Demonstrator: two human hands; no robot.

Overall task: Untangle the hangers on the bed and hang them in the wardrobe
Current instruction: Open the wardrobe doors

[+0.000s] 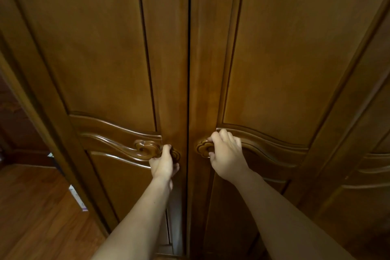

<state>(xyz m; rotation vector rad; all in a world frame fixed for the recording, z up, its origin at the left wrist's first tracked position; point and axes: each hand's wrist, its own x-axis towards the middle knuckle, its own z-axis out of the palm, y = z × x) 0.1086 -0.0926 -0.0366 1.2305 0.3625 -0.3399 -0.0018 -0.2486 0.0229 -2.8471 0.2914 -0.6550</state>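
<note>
A tall brown wooden wardrobe (105,48) fills the view, its two middle doors meeting at a dark vertical seam. My left hand (164,163) grips the carved handle of the left door (147,149). My right hand (226,154) grips the carved handle of the right door (202,149), fingers curled over its top. Both doors look closed or nearly closed. No hangers and no bed are in view.
A wooden floor (38,207) lies at the lower left beside the wardrobe's side post. A small pale object (77,196) sits on the floor against that post. Another wardrobe door panel (363,154) stands to the right.
</note>
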